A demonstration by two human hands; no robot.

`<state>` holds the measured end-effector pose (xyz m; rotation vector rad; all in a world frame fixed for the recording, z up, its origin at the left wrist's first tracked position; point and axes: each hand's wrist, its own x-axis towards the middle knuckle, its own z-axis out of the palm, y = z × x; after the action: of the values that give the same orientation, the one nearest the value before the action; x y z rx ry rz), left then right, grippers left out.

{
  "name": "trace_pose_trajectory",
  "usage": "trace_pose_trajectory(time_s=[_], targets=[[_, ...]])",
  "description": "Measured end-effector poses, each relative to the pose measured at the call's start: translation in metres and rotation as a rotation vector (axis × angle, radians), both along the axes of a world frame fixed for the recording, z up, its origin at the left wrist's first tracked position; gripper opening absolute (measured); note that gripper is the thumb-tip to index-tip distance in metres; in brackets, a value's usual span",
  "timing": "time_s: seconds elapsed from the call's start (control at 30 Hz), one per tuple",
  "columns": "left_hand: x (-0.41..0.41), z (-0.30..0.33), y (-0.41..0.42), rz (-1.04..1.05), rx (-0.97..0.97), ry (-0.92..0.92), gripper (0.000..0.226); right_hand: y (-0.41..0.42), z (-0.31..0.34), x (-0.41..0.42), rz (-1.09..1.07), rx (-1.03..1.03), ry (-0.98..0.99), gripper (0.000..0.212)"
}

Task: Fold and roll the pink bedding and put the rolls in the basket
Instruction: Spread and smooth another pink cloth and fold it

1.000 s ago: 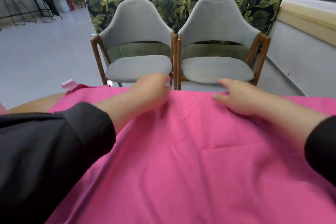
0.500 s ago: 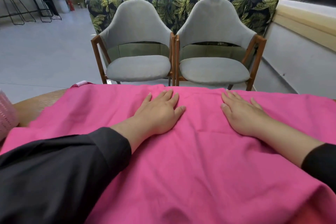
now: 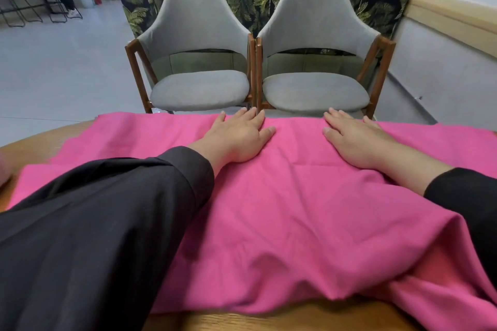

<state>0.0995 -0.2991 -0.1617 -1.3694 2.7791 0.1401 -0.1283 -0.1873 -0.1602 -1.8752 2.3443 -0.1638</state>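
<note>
head cam | worn, faces forward-down | close over table [image 3: 40, 142] | single view

Pink bedding [image 3: 282, 209]: plain bright pink cloth, spread flat over most of the lower and middle frame. Far edge straight across mid-frame; faint creases crossing near the centre. Near edge rumpled, bunched into thicker folds at the lower right. Left corner flat at mid-left. Runs past the right frame edge.
</note>
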Motion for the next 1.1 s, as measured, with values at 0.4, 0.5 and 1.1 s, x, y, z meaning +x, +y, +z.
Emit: trace_pose_trajectory(time_s=[0.4,0.5,1.1], targets=[[0.054,0.042,0.115,0.012,0.064,0.106,0.058,0.063,0.059,0.053,0.103,-0.097,-0.316,0.044],[0.103,0.036,0.166,-0.058,-0.070,0.132,0.047,0.104,0.084,0.123,0.227,-0.286,-0.361,0.033],[0.355,0.011,0.181,0.767,-0.143,0.385,0.046,0.153,-0.004,0.292,0.177,-0.397,-0.220,0.012]])
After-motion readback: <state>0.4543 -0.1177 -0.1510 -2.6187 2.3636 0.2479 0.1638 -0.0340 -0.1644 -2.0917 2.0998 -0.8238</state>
